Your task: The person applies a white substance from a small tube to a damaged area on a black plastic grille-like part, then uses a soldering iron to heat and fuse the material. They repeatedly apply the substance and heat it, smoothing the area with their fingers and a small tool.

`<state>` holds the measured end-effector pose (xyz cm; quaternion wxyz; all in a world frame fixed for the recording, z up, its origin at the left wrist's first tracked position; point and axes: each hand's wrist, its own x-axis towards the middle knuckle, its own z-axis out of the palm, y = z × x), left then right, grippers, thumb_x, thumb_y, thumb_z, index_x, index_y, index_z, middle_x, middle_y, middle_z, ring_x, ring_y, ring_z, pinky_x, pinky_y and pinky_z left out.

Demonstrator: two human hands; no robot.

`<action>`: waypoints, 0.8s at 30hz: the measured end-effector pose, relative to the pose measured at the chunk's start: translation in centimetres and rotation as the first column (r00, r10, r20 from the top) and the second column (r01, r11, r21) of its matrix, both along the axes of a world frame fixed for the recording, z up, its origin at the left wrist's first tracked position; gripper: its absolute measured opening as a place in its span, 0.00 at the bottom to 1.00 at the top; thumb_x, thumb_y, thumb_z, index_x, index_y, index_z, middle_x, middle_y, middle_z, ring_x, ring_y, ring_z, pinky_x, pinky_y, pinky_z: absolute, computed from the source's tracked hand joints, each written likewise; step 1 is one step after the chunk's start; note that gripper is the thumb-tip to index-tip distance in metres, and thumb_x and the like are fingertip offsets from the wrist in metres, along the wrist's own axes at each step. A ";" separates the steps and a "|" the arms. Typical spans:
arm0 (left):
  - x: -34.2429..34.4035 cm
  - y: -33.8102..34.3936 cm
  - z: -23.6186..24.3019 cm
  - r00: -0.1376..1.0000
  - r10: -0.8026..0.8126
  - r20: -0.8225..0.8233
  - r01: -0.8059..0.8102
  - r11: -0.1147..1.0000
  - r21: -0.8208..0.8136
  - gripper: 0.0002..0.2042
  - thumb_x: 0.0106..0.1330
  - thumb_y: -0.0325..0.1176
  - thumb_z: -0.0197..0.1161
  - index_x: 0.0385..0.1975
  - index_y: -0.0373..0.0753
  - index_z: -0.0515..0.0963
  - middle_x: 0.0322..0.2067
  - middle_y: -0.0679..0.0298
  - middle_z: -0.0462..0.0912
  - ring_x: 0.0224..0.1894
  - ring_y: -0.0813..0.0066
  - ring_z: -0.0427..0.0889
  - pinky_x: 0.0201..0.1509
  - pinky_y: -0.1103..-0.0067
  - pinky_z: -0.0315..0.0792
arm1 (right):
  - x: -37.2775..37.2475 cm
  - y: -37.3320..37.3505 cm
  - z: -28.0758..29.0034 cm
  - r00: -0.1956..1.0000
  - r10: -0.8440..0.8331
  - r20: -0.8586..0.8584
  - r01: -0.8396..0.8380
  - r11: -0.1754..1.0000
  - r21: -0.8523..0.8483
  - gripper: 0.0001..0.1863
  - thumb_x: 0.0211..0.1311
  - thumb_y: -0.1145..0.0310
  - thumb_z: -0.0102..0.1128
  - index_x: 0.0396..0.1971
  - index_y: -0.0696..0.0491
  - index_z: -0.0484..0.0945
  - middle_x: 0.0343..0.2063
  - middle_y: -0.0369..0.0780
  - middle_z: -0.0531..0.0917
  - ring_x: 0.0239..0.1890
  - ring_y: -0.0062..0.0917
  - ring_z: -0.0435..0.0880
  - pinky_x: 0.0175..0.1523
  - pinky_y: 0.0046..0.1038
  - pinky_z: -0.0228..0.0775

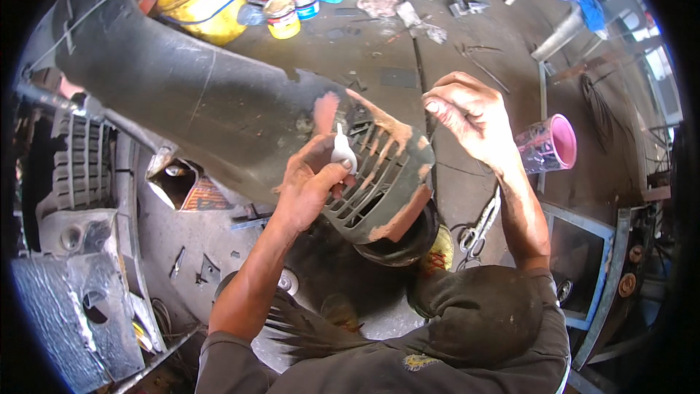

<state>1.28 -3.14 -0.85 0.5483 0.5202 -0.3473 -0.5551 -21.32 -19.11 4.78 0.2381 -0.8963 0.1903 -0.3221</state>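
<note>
My left hand (312, 179) is closed round a small white bottle with a pointed nozzle (343, 152), its tip turned up. It is just over the slatted grille end of a long dark plastic car bumper (219, 113). Patches of pinkish-tan filler (399, 217) mark the bumper's corner and some slats. Off to the right of that corner, my right hand (470, 113) is raised with thumb and fingers pinched together. Whatever may be between those fingertips is too small to make out.
A yellow bucket (203, 0) and several tins, among them a yellow one (281, 17), stand beyond the bumper. On the right are a pink-rimmed pot (560, 143), scissors (477, 230) and a metal frame (609, 270). Broken dark panels (76, 314) lie at the left.
</note>
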 end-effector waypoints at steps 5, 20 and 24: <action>2.2 1.5 3.0 0.988 0.156 0.018 -0.157 0.987 0.027 0.16 0.67 0.41 0.60 0.46 0.36 0.76 0.29 0.63 0.82 0.27 0.75 0.82 0.26 0.83 0.69 | 4.6 -0.5 0.8 0.989 0.093 -0.112 -0.111 0.979 -0.173 0.06 0.58 0.76 0.63 0.36 0.57 0.79 0.30 0.43 0.82 0.34 0.34 0.82 0.38 0.31 0.74; 8.4 5.4 5.3 0.913 0.399 0.080 -0.400 0.917 -0.012 0.20 0.64 0.39 0.61 0.49 0.31 0.75 0.36 0.58 0.82 0.33 0.72 0.83 0.29 0.83 0.71 | 0.9 -8.4 -11.6 0.766 -0.388 -0.513 0.413 0.908 -0.070 0.13 0.62 0.60 0.61 0.30 0.57 0.77 0.23 0.44 0.79 0.30 0.42 0.80 0.38 0.35 0.73; 8.3 3.9 3.9 0.925 0.369 -0.088 -0.367 0.929 0.033 0.20 0.63 0.39 0.62 0.49 0.32 0.72 0.36 0.60 0.79 0.35 0.71 0.81 0.28 0.83 0.71 | -7.0 -6.4 -20.1 0.826 -0.530 -0.193 0.564 0.775 0.285 0.17 0.63 0.57 0.59 0.26 0.58 0.76 0.19 0.45 0.79 0.26 0.38 0.80 0.35 0.34 0.71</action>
